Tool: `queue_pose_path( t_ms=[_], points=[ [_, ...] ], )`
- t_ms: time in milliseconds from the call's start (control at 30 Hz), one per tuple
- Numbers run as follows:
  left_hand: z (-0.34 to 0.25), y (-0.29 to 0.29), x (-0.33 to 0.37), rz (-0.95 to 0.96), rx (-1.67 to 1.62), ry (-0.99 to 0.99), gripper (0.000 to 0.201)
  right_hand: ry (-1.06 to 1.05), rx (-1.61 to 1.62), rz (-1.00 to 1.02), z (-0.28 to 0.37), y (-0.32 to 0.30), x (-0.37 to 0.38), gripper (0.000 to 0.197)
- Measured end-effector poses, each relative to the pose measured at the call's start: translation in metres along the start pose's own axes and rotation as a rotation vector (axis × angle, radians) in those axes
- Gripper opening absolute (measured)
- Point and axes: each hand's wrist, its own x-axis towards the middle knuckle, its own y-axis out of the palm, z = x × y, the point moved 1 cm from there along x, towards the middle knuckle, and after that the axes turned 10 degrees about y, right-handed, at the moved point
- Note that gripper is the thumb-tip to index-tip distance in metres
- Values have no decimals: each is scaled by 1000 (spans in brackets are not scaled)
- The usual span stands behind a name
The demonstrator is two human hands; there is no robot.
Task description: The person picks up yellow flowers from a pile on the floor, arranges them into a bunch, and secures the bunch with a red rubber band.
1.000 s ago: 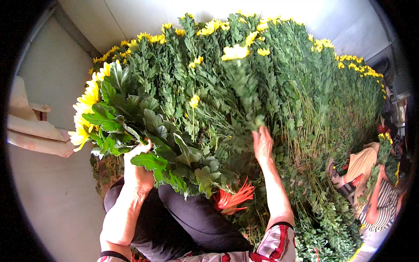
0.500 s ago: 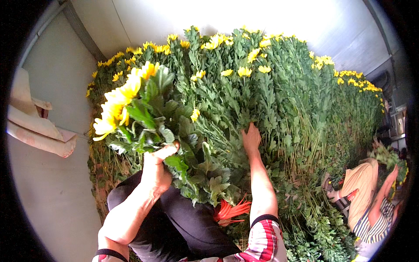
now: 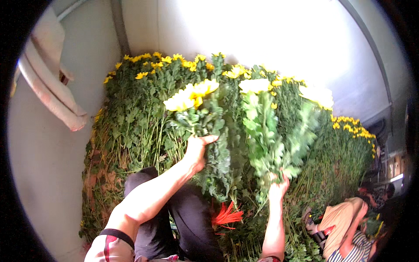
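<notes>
Head view: both hands loaded. Left hand (image 3: pixel 197 153) wrapped round a bunch of yellow flowers (image 3: pixel 218 163), thumb across the front, fingers hidden by leaves; bunch upright beyond the dark trousers (image 3: pixel 192 214). Right hand (image 3: pixel 279 185) closed on the lower stems of a looser cluster (image 3: pixel 260 122), near the bunch, blooms partly blurred. Step, judged: gathering stems. Next move calls for a light grip, blooms kept level. Surface: leafy flower bed (image 3: pixel 135 109), heads toward the pale wall (image 3: pixel 183 26); red strips (image 3: pixel 227 216) between the hands; co-worker (image 3: pixel 340 218) lower right.
</notes>
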Motion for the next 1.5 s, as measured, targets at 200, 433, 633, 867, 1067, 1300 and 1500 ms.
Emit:
queue_pose_path(
  t_ms=[200, 433, 633, 867, 1067, 1300, 1500],
  points=[
    [18, -3, 12, 110, -169, -85, 20, -16, -161, 228, 42, 35, -70, 22],
    [-7, 11, -20, 659, -168, -59, 50, -260, -387, 259, 56, 20, -81, 15],
    [7, -6, -11, 652, -178, -237, 56, -254, -597, 533, 61, 23, -92, 60],
    [-20, -9, -38, 667, 12, -253, 40, -250, -691, 606, 73, 35, -104, 31],
    [-7, 12, -53, 477, 355, -101, 33, -261, -801, 676, 44, 55, -125, 36],
    [-14, 19, -54, 304, 348, -80, 35, -772, -798, 142, 84, 30, -88, 71],
    [-8, 24, -55, 555, 457, -106, 26, -275, 192, 460, 109, 49, -17, 56]
  ],
)
